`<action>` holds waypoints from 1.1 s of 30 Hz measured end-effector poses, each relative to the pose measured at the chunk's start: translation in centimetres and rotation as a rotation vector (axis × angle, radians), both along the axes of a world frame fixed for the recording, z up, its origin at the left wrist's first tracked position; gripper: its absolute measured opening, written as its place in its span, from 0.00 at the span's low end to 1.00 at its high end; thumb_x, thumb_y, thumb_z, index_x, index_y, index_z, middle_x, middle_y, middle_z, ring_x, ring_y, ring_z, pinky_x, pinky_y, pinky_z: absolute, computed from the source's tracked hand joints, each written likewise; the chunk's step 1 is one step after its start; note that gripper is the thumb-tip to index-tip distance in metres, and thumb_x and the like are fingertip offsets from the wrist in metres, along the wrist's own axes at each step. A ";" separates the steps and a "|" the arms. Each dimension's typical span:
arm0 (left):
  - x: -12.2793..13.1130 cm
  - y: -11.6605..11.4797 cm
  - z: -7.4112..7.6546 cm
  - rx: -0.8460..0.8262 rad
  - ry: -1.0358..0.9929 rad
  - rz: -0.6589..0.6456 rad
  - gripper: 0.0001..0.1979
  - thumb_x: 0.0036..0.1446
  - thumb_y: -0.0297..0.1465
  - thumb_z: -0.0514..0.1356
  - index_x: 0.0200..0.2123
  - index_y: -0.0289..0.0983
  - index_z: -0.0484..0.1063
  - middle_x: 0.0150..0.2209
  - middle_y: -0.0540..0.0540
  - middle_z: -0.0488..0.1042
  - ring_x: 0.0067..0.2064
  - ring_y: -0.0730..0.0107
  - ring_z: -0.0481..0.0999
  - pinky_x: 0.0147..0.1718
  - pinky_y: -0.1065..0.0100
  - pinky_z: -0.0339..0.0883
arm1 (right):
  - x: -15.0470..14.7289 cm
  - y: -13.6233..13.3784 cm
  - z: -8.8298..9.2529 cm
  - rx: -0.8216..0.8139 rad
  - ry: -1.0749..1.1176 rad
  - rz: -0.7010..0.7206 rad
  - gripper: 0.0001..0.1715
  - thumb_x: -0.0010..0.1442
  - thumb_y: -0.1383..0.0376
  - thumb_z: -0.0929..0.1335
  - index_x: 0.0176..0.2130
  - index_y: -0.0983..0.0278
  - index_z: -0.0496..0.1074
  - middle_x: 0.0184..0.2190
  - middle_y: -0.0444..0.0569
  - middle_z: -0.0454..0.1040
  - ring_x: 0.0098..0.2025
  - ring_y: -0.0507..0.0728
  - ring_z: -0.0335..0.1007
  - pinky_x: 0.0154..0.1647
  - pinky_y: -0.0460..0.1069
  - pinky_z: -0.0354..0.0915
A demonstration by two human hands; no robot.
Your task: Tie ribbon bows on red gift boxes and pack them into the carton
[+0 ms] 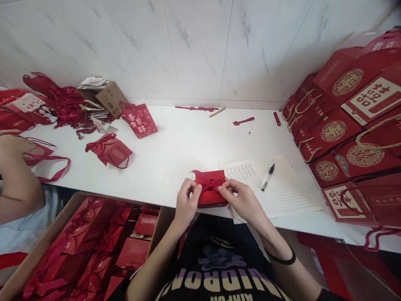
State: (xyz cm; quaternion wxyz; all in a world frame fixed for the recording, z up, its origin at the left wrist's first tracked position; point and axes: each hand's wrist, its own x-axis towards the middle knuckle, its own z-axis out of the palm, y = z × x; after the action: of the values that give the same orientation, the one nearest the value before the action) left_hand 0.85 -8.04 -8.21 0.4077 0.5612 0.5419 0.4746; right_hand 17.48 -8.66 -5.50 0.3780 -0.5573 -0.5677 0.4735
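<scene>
A small red gift box (pixel 213 202) rests at the front edge of the white table, right before me. Across its top lies a dark red ribbon (pixel 210 184) tied in a bow. My left hand (pixel 188 198) pinches the ribbon at the left side of the bow between thumb and fingers. On the other side, my right hand (pixel 239 196) pinches the ribbon's right loop or end. Both hands also sit close against the box, and the fingertips hide parts of the ribbon.
Handwritten sheets (pixel 288 188) with a black pen (pixel 268 177) lie to the right. Red gift bags (pixel 338 129) are stacked beyond them. A carton (pixel 158 221) of red boxes stands below left. Another ribboned box (pixel 114 151) and a co-worker's arm (pixel 19 175) are further left.
</scene>
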 end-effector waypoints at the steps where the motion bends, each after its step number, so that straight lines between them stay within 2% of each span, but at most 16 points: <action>1: 0.0 0.0 0.0 0.001 -0.003 0.004 0.13 0.58 0.35 0.53 0.23 0.38 0.56 0.24 0.53 0.56 0.28 0.73 0.57 0.30 0.70 0.54 | 0.3 0.1 0.0 0.005 0.036 0.038 0.21 0.57 0.49 0.64 0.27 0.63 0.65 0.21 0.43 0.63 0.23 0.53 0.58 0.24 0.47 0.55; 5: 0.2 0.0 -0.1 0.004 -0.030 0.032 0.13 0.58 0.36 0.52 0.23 0.38 0.55 0.24 0.53 0.55 0.27 0.73 0.57 0.29 0.70 0.54 | 1.5 0.6 0.1 -0.030 0.144 0.164 0.22 0.60 0.46 0.62 0.30 0.63 0.62 0.24 0.43 0.63 0.26 0.53 0.58 0.27 0.47 0.57; 8: 0.3 -0.1 -0.2 -0.010 -0.071 0.072 0.13 0.58 0.36 0.52 0.23 0.38 0.55 0.24 0.53 0.55 0.27 0.73 0.56 0.28 0.71 0.55 | 2.2 1.0 0.1 -0.051 0.160 0.196 0.23 0.61 0.46 0.61 0.29 0.62 0.60 0.23 0.41 0.60 0.26 0.52 0.56 0.29 0.47 0.56; 11: 0.0 -0.1 0.0 -0.064 -0.115 0.054 0.15 0.57 0.39 0.53 0.23 0.39 0.55 0.22 0.53 0.54 0.25 0.74 0.55 0.25 0.71 0.53 | 2.4 1.1 0.2 -0.048 0.104 0.165 0.23 0.60 0.46 0.60 0.27 0.62 0.59 0.23 0.41 0.58 0.27 0.53 0.55 0.29 0.47 0.56; 14: -0.4 0.1 0.5 -0.134 -0.125 -0.030 0.17 0.56 0.42 0.52 0.22 0.39 0.54 0.21 0.54 0.53 0.23 0.75 0.53 0.22 0.71 0.50 | 2.1 0.9 0.4 -0.038 -0.020 0.099 0.26 0.60 0.45 0.58 0.24 0.62 0.56 0.22 0.43 0.58 0.26 0.53 0.56 0.28 0.48 0.55; 18: -0.5 0.3 1.1 -0.206 -0.048 -0.076 0.19 0.57 0.42 0.53 0.21 0.38 0.53 0.20 0.54 0.53 0.24 0.75 0.54 0.24 0.71 0.51 | 1.4 0.5 0.5 -0.042 -0.189 0.023 0.27 0.58 0.44 0.61 0.21 0.61 0.55 0.18 0.42 0.57 0.22 0.53 0.54 0.23 0.47 0.51; 20: -0.5 0.3 1.2 -0.199 -0.021 -0.070 0.19 0.57 0.41 0.54 0.20 0.38 0.54 0.20 0.54 0.54 0.24 0.76 0.54 0.25 0.72 0.51 | 1.2 0.6 0.3 -0.040 -0.191 0.001 0.25 0.56 0.46 0.63 0.22 0.61 0.56 0.17 0.41 0.57 0.21 0.52 0.54 0.22 0.47 0.50; 26: -0.8 0.4 0.6 -0.166 -0.105 -0.150 0.18 0.58 0.41 0.54 0.22 0.38 0.55 0.22 0.54 0.54 0.25 0.76 0.54 0.25 0.72 0.52 | 1.4 1.1 -0.5 -0.133 0.175 0.101 0.24 0.56 0.46 0.64 0.24 0.62 0.59 0.20 0.42 0.62 0.23 0.52 0.58 0.25 0.47 0.55; 33: -1.1 0.7 -0.2 -0.205 -0.200 -0.207 0.19 0.56 0.45 0.54 0.22 0.38 0.54 0.20 0.55 0.52 0.22 0.77 0.51 0.21 0.72 0.49 | 1.6 1.2 -1.0 -0.170 0.436 0.110 0.25 0.54 0.49 0.68 0.23 0.63 0.57 0.22 0.41 0.59 0.25 0.51 0.53 0.27 0.46 0.52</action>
State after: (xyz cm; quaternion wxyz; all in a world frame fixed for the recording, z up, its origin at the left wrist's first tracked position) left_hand -0.25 -7.35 -8.41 0.5614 0.5194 0.4832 0.4260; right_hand 19.09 -7.46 -6.45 0.4171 -0.4398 -0.4604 0.6485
